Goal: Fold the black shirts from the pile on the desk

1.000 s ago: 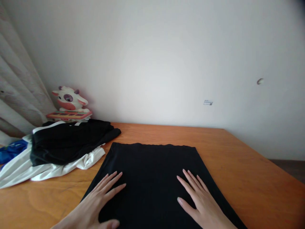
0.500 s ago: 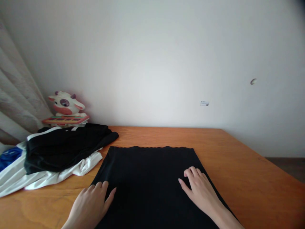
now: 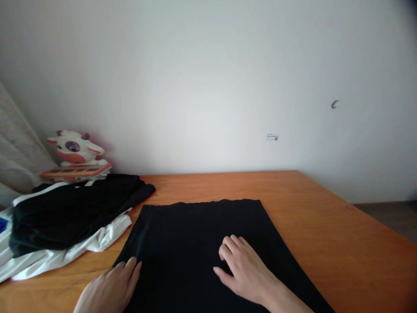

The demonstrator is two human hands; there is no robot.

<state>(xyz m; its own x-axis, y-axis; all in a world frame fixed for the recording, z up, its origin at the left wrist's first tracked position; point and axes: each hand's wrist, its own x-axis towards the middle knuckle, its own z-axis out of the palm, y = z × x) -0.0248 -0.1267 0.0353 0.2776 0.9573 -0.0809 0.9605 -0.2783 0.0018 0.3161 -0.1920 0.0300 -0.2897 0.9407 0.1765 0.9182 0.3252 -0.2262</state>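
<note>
A black garment (image 3: pixel 198 234) lies flat and smooth in front of me, its far edge slightly wavy; its near end runs out of the picture. My left hand (image 3: pixel 109 284) rests at the garment's left edge, thumb on the black fabric and a little apart from the bent fingers. Over the garment's right half is my right hand (image 3: pixel 243 267), fingers loosely curled and thumb held away from them. Nothing shows between the fingers of either hand. Whether the right fingertips press on the fabric I cannot tell.
Black clothing with white trim (image 3: pixel 71 213) is heaped on white cloth (image 3: pixel 97 241) at the left of the wooden table (image 3: pixel 312 234). Behind it stands a cow-shaped toy keyboard (image 3: pixel 78 152). A pale curtain (image 3: pixel 16 148) hangs at the left, and a white wall (image 3: pixel 195 87) closes the back.
My right hand has moved left and slightly nearer over the garment. My left hand has slid left and nearer, its thumb closer to the fingers. The view has shifted a little.
</note>
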